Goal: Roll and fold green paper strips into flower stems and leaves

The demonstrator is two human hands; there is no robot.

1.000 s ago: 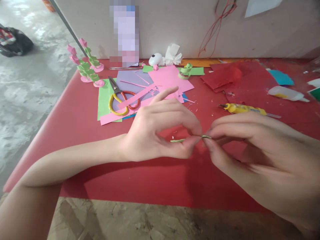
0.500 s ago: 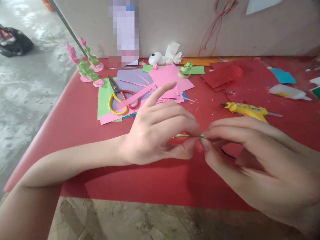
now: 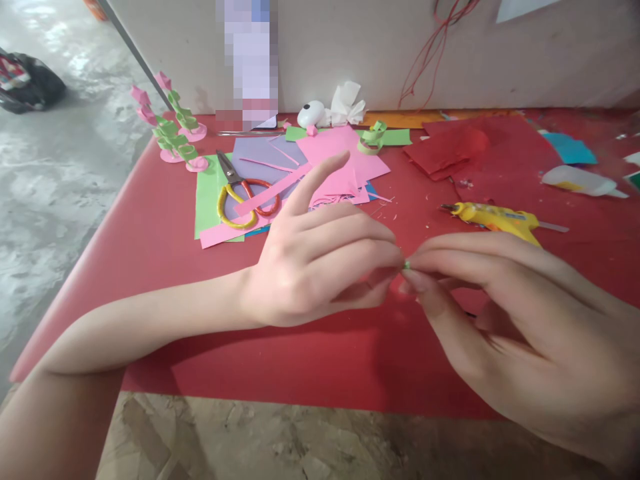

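- Green paper piece (image 3: 407,265), mostly hidden: above red tabletop (image 3: 250,367), between the hands.
- Right hand (image 3: 515,307): thumb and fingertips clamped on it, presumably for fine control.
- Left hand (image 3: 310,267): fingertips pinched on its other end, seemingly steadying it.
- Glue gun (image 3: 493,217): lying beyond right hand, seemingly within reach.
- Scissors (image 3: 239,182): on paper sheets (image 3: 330,150).

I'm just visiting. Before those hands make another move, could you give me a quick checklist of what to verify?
1. Green piece pinched at the fingertips of left hand and right hand: ok.
2. Green piece fully visible: not ok, fingers hide most of it.
3. Scissors set down: ok, lying on the papers.
4. Yellow glue gun out of hand: ok, lying beyond the right hand.
5. Glue gun cool: cannot tell.
6. Pink-and-green paper flowers upright: ok.
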